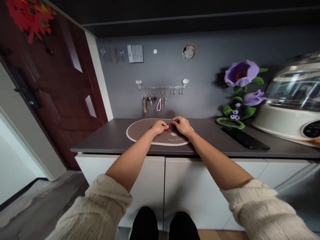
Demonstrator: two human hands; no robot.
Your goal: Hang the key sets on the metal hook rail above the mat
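On the oval brown mat (140,128) with a pale rim, both hands meet over a small red and black bunch (171,127), possibly keys; its details are too small to make out. My left hand (159,127) pinches its red part from the left. My right hand (183,126) is closed at its right side, thumb and index finger drawn together near the dark part. Above the mat, a metal hook rail (162,87) holds several keys, among them a brown fob (145,106) and a pink loop (159,105).
A black phone (246,138) lies on the dark counter (105,141) at right, before purple artificial flowers (242,75). Beside them stands a white appliance (287,118) with a clear top. A dark red door (72,100) is at left; white cabinets (195,190) are below.
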